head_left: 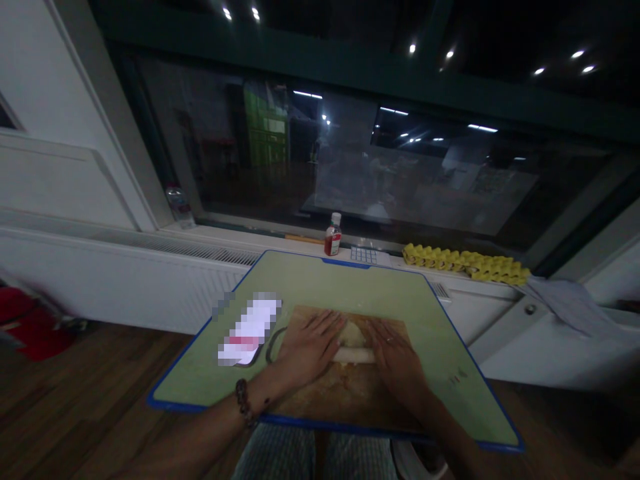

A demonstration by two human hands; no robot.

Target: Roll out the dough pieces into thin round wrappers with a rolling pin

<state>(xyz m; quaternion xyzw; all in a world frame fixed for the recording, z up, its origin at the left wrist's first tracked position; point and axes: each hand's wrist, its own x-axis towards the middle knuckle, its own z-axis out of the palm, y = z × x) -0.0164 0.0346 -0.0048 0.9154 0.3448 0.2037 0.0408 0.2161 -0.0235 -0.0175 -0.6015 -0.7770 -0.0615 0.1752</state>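
A pale rolling pin (354,355) lies crosswise on a wooden board (345,393). Just beyond the pin, on the same board, is a flattened piece of dough (353,335). My left hand (315,343) rests flat over the pin's left end, fingers stretched forward beside the dough. On the other side, my right hand (397,353) lies over the right end with its fingers extended and a ring on one. Both palms hide the pin's ends, and the hands partly cover the dough's sides.
The board lies on a small green table (300,273) with a blue edge. A blurred-out phone (250,330) is at the left. On the windowsill stand a red-labelled bottle (333,235), yellow egg trays (465,263), a clear bottle (180,205) and a grey cloth (565,303).
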